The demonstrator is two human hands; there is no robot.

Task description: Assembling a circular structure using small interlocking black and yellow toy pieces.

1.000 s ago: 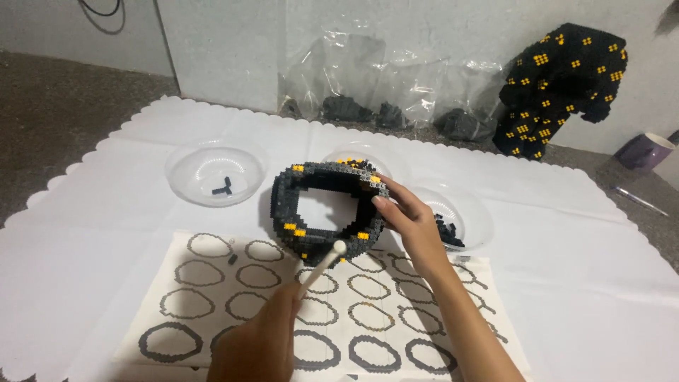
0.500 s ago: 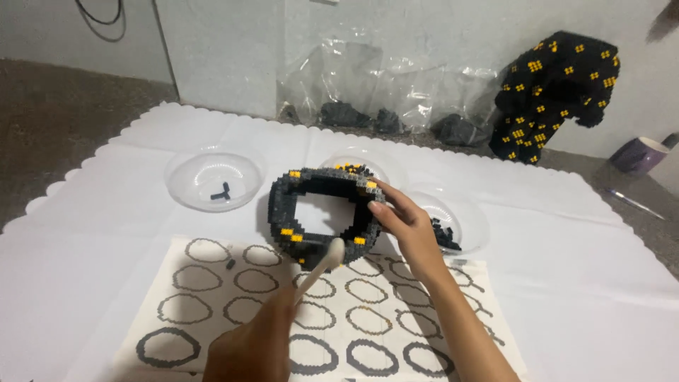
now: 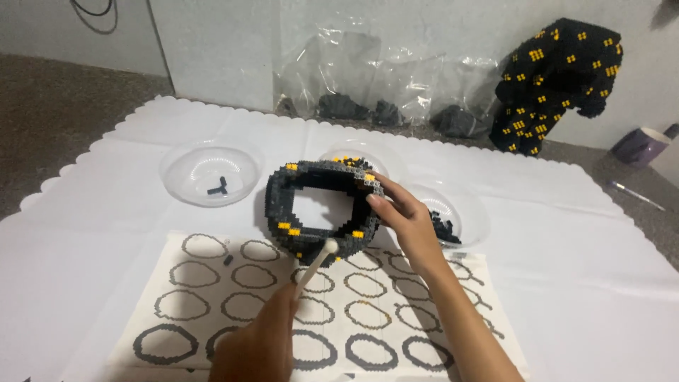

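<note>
A hollow ring built of small black and grey bricks with yellow spots (image 3: 297,212) stands on a white cloth. My right hand (image 3: 404,221) grips its right wall, thumb on the inner side. My left hand (image 3: 258,343), low in the view, holds a thin white stick tool (image 3: 316,260) whose rounded tip touches the ring's lower front edge. Under the ring lies a paper sheet printed with several ring outlines (image 3: 212,304).
A clear bowl with a few dark pieces (image 3: 185,173) sits at the left, another clear bowl with dark pieces (image 3: 470,212) at the right. Clear bags of dark bricks (image 3: 396,85) lean on the wall. A large black and yellow brick figure (image 3: 555,78) and a purple cup (image 3: 639,145) stand far right.
The ring has shifted a little left and toward me under my right hand. The stick tool's tip stays at the ring's lower front edge.
</note>
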